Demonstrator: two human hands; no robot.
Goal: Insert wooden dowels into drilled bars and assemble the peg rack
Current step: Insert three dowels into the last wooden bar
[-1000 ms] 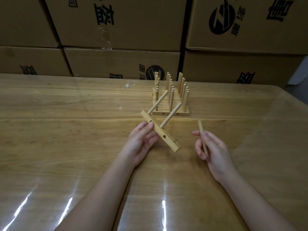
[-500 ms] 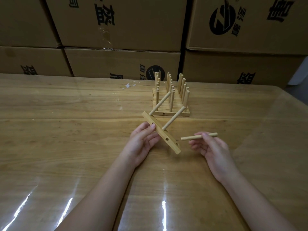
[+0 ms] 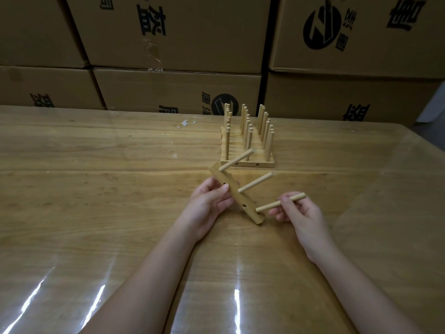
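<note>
The drilled bar (image 3: 240, 201), tilted mid-table (image 3: 96, 189) with two inserted dowels (image 3: 256, 185), is grasped by the left hand (image 3: 207, 206). At its 4 o'clock end, the right hand (image 3: 303, 218) pinches a loose dowel (image 3: 269, 205), tip just beside the bar. A pegged rack (image 3: 248, 163) stands at 12 o'clock.

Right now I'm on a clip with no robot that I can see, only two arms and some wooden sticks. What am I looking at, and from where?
There is no machine here. A person works bare-handed, and the single picture comes from a camera worn on their head, looking forward and down. The left hand holds a drilled bar at a tilt, and two dowels already stick out of it. The right hand pinches a loose dowel in its fingers, with the tip pointing at the bar's lower end. I cannot tell whether it has entered a hole. Behind the hands, a finished peg rack stands on the table, with cardboard boxes stacked beyond.
</note>
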